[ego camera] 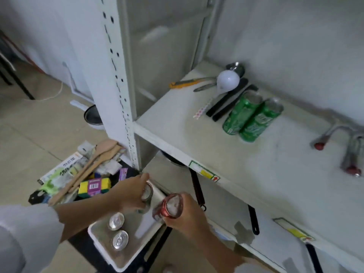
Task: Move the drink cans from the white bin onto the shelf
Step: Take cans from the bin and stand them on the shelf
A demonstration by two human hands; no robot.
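The white bin (102,251) sits low at the bottom centre, with two upright silver-topped cans (116,221) (119,240) inside. My left hand (131,194) is closed around a can (147,194) above the bin's far end. My right hand (189,213) grips a red can (170,206), tilted, just above the bin's right rim. On the white shelf (226,154), two green cans (241,113) (260,120) stand side by side toward the back.
On the shelf lie a white bulb (228,80), a yellow cutter (185,83), black handles (228,101) and metal tools with red tips (350,160). A black crate left of the bin holds wooden spoons (92,164) and sponges (94,186). The shelf post (118,75) rises beside it.
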